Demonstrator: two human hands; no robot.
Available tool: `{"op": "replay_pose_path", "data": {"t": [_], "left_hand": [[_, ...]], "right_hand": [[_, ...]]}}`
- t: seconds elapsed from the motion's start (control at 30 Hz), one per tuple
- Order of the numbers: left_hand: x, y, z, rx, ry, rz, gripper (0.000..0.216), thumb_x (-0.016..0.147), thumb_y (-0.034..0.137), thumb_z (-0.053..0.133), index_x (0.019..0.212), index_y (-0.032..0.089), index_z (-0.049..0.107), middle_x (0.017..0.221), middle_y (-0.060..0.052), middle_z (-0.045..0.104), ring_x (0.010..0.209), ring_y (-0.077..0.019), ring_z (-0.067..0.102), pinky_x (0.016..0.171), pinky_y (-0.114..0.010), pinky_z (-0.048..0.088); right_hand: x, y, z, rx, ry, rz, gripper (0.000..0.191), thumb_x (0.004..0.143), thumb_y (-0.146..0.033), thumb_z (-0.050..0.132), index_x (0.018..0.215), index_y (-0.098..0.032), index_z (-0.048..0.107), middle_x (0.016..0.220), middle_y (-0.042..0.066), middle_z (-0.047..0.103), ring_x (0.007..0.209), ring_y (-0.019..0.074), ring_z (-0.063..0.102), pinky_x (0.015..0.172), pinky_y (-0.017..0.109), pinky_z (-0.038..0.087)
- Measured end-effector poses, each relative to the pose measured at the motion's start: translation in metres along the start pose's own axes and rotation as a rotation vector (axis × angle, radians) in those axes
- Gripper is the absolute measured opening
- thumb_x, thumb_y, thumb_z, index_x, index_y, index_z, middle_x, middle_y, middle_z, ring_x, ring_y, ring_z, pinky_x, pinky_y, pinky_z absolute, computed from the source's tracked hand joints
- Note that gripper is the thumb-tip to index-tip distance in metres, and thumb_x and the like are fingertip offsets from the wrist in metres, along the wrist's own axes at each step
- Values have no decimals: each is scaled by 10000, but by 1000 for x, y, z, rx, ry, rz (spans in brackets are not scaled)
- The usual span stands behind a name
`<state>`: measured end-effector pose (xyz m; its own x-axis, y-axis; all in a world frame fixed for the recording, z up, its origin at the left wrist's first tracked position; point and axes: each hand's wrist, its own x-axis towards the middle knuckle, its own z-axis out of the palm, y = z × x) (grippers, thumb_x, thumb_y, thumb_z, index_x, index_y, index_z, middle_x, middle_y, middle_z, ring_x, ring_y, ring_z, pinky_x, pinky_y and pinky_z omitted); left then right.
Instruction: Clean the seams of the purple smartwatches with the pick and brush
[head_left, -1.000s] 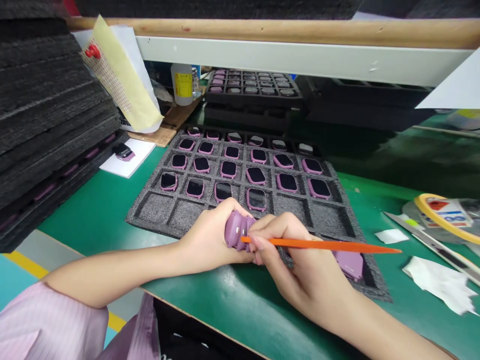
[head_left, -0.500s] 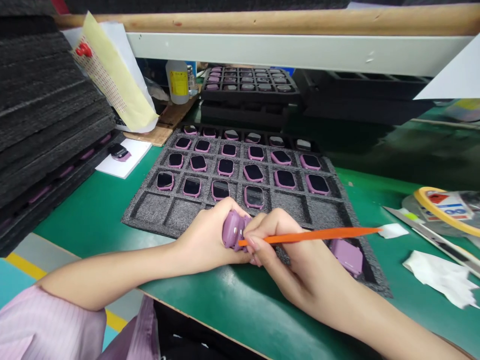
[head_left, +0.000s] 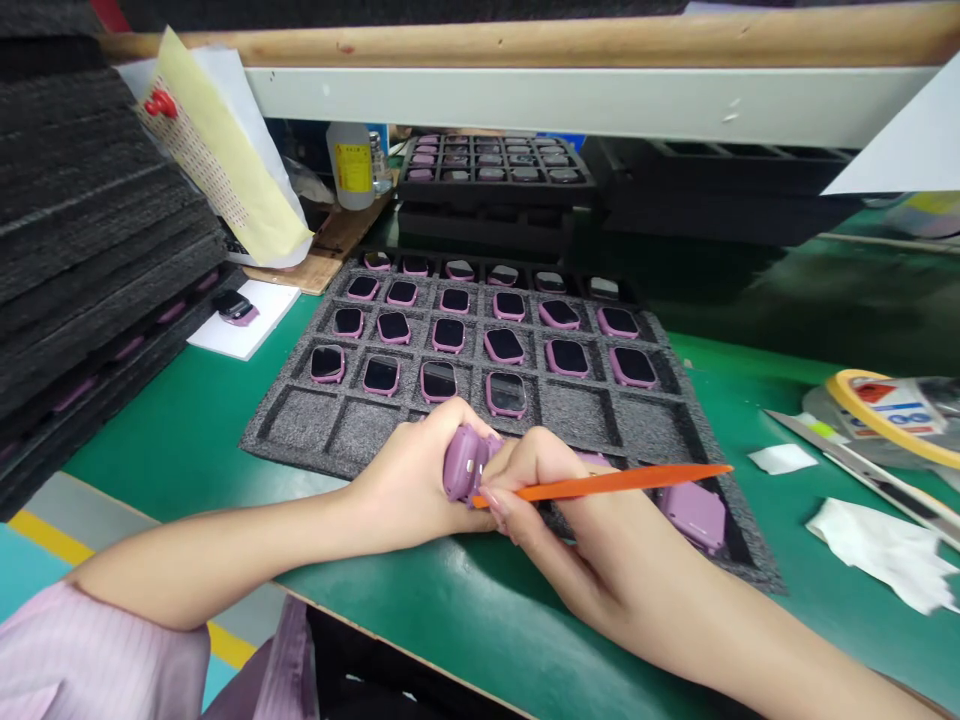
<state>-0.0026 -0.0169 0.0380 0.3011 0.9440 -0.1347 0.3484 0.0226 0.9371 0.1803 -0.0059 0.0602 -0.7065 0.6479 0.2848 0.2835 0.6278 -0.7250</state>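
A purple smartwatch case (head_left: 461, 464) is gripped in my left hand (head_left: 416, 470), above the near edge of a grey foam tray (head_left: 300, 415). My right hand (head_left: 592, 530) pinches an orange pry stick (head_left: 622, 482) like a pen. Its left tip touches the side of the watch case, close to a small metallic spot; the other end points right. Several purple-framed watches with dark screens, such as one watch (head_left: 506, 394), lie in the tray's compartments. Beside my right wrist, a purple back shell (head_left: 696, 515) rests in the tray's near right corner.
Tall stacks of black foam trays (head_left: 97, 190) stand at left. A white pad (head_left: 247, 330) carries another watch piece. Right of the tray lie a knife (head_left: 862, 465), crumpled tissue (head_left: 885, 550) and yellow tape (head_left: 892, 440). A shelf beam (head_left: 600, 98) crosses above, with a bottle (head_left: 352, 168) behind.
The orange stick has shifted left and slightly down, with its tip lower along the watch case. My right hand moved a little left with it; the left hand keeps its hold.
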Motion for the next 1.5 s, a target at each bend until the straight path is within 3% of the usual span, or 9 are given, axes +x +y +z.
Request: {"op": "replay_pose_path", "data": {"t": [0.17,0.27,0.37,0.47,0.8,1.13,1.3,1.5], "left_hand": [[1,-1,1,-23,21,-21,506,605,259,888,940,222,510,733,76,613,659,-125,559,594,-227,383],[1,-3,0,-28,10,-31,514,609,312,888,957,223,521,795,53,646,700,-142,582,609,-242,402],[2,-3,-2,-44,-18,-70,486,625,353,870,935,217,521,867,27,668,740,-153,584,625,-258,416],[3,-4,-3,-14,-26,-95,483,614,361,866,886,212,496,774,46,621,690,-139,535,591,-246,368],[5,-5,-4,-69,-54,-109,509,580,320,877,934,206,530,799,34,631,712,-155,547,610,-260,393],[5,-6,-3,-58,-50,-89,487,595,337,864,911,203,520,836,23,639,753,-165,558,634,-271,408],[3,-5,-3,-16,-31,-96,470,620,380,854,878,201,505,783,35,603,703,-149,527,593,-260,371],[4,-6,-2,-41,-34,-100,487,594,337,861,917,202,522,793,29,627,708,-158,557,599,-260,384]], "right_hand": [[-2,6,2,41,102,44,218,1036,-201,425,821,-220,455,775,-9,526,628,107,557,570,254,475],[-5,9,6,86,100,8,187,1026,-189,447,843,-224,471,783,-5,541,654,114,567,592,264,494],[-5,10,12,203,187,-35,145,1021,-170,460,895,-239,479,798,-7,570,689,124,597,626,281,523],[-2,10,18,224,235,-78,134,1011,-161,479,909,-247,474,835,1,600,723,136,627,644,295,542],[0,9,22,36,226,-197,178,953,-73,504,984,-244,467,848,-1,598,748,131,647,605,242,544],[1,6,23,-38,236,-191,182,952,-87,510,985,-259,463,847,6,633,784,156,685,590,252,542],[3,7,24,-27,282,-167,185,952,-81,495,940,-256,436,804,-9,578,700,136,647,562,245,533],[1,7,26,-27,243,-190,185,947,-73,497,951,-250,442,814,-4,594,739,139,656,584,247,536]]}}
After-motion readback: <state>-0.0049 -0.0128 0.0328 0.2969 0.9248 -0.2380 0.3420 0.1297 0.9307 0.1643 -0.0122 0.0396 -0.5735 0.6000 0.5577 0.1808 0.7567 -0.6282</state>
